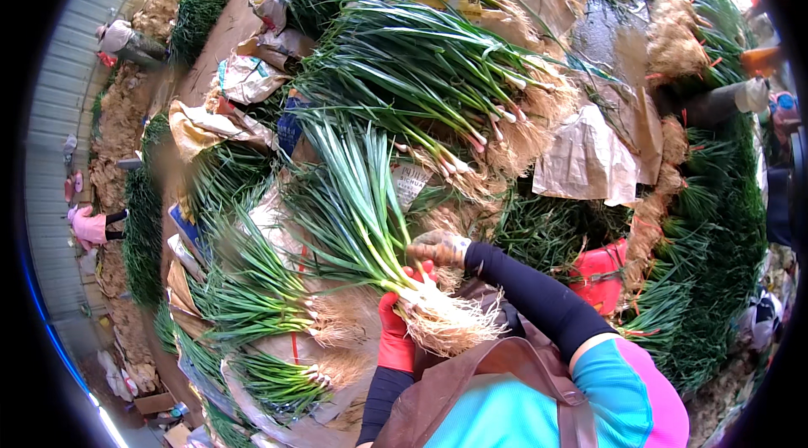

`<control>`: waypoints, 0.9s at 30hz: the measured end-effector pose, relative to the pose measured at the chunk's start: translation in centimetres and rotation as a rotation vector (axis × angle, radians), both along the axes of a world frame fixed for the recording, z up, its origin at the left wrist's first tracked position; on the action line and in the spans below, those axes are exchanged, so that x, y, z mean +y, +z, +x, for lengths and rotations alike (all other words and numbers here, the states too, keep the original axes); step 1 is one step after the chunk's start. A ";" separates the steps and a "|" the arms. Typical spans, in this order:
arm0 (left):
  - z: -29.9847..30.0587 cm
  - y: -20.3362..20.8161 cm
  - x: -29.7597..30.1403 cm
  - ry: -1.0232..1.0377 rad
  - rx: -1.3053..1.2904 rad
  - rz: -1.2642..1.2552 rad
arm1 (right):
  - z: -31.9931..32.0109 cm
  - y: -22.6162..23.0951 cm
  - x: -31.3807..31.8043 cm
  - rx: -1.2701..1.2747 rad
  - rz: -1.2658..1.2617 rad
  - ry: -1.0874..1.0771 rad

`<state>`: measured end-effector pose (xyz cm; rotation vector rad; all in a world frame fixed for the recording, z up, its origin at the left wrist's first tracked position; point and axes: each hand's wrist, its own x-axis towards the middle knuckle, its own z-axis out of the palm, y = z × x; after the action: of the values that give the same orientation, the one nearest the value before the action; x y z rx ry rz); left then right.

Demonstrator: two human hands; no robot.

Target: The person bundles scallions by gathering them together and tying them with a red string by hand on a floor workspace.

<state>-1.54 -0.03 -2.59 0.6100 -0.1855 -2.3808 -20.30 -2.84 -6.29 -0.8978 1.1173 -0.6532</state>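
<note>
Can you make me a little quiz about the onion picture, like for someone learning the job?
1. True or false: the left hand wears a blue glove.
2. What does the bunch of green onions have at its bottom end: A) pale stringy roots, B) red flowers, C) a paper label?
3. Which hand grips the bunch from above, just over the roots?

Key:
1. False; the glove is red.
2. A.
3. The right hand.
</note>
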 end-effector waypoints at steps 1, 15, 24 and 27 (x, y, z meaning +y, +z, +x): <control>0.5 -0.3 0.0 0.042 0.006 -0.009 | 0.2 2.1 0.7 0.095 -0.023 -0.240; -1.0 0.6 -0.5 0.109 0.105 -0.029 | -8.0 3.3 -6.2 1.251 0.008 -0.050; -2.8 -0.2 -0.9 -0.067 0.061 -0.077 | -1.1 7.3 6.1 1.016 -0.296 0.249; -1.2 -0.2 -0.5 -0.066 -0.034 -0.091 | -4.5 9.0 5.7 0.568 -0.346 0.256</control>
<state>-2.77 -0.58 -2.81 0.6095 -0.3319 -2.4111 -24.79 2.85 2.71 -1.5616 1.3767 -0.3884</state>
